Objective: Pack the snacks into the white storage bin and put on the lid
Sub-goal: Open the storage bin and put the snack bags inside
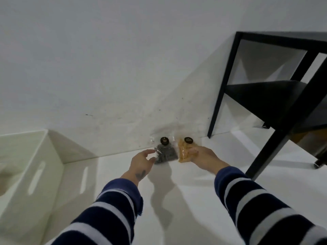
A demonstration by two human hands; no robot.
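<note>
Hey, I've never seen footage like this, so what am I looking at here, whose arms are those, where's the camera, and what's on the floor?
There is no machine here. A person wears a wide-angle camera on the head, looking forward and down, so the two striped sleeves reaching in from the bottom are that person's own arms.

Two clear snack packets stand against the white wall. The right hand grips the packet of yellow snacks. The left hand is open, its fingertips right at the packet of dark snacks; whether it touches is hard to tell.

At the left stands the white storage bin, with slot handles in its sides. No lid is in view. At the right is a black shelf unit.
</note>
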